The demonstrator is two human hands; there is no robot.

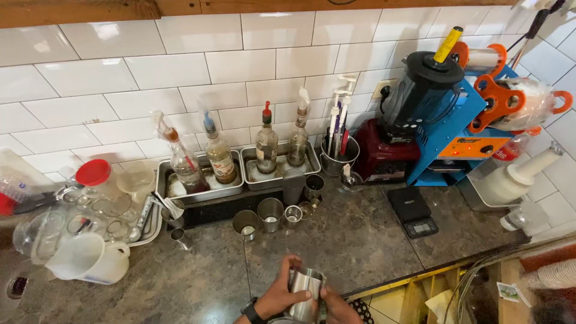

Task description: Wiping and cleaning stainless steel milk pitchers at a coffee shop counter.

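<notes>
A shiny steel cup (305, 294) is held upright over the front edge of the dark stone counter (180, 282). My left hand (281, 293) wraps its left side, a dark watch on the wrist. My right hand (337, 307) grips its lower right side and is partly cut off by the frame's bottom. What is inside the cup cannot be seen.
Several steel cups and jiggers (271, 213) stand by a black drip mat. Behind them, syrup bottles with pourers (221, 157) sit in two metal trays. A red-based blender (401, 120), a blue cup sealer (468, 129), a black scale (413, 211) and a white jug (87, 259) surround the area.
</notes>
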